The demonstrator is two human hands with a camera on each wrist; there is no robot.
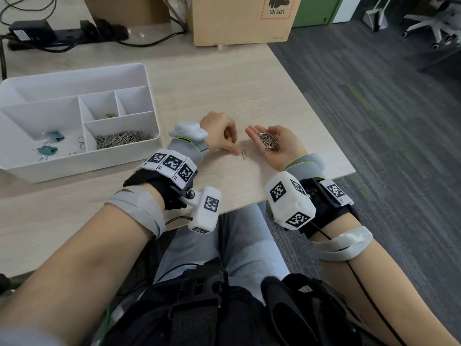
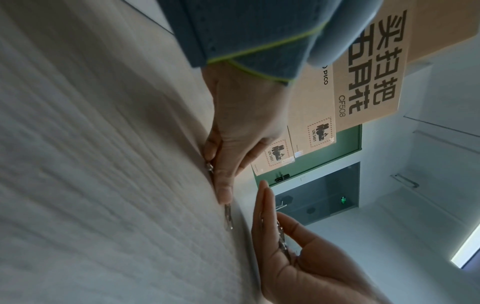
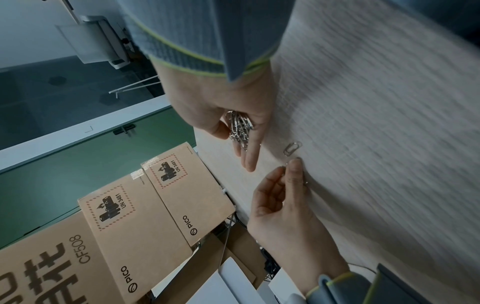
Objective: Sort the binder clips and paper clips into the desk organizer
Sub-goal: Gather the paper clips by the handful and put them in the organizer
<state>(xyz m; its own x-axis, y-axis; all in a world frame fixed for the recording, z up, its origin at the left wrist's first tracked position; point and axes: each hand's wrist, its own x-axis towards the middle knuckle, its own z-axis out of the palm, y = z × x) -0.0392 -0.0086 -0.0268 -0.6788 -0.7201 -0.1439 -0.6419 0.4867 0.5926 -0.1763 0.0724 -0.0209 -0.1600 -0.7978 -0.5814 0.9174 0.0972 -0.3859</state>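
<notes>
Light wood desk [image 1: 249, 78] across the middle of the head view, with a white desk organizer [image 1: 74, 161] at the left of the frame. In its lower right box, a heap of silver paper clips [image 1: 122, 139]; in the big lower left box, two teal binder clips [image 1: 50, 143] and some loose wire handles [image 1: 81, 142]; in the small middle box, a tiny greenish thing, too small to tell. Near the middle of the frame, the left hand [image 1: 219, 132], knuckles up, fingers curled down, thumb and first finger tip pressed to the desk right at one single paper clip [image 1: 244, 154]. Touching the clip or just beside it, cannot tell. Another small clip [image 2: 209, 166] seen under the curled fingers in the left wrist view. Just right of that, the right hand [image 1: 274, 143], palm up and loosely cupped, fingers mostly straight, carrying a little pile of paper clips [image 1: 268, 141]. Not squeezed, just lying in the palm. Single clip flat on the desk between the two hands, lower down in the frame than the fingertips. At the top of the frame, a brown cardboard box [image 1: 239, 18], and at the upper left a black power strip [image 1: 69, 36] with cords. Grey carpet [image 1: 386, 108] on the right side, with a white office chair [image 1: 434, 23] in the upper right corner.
</notes>
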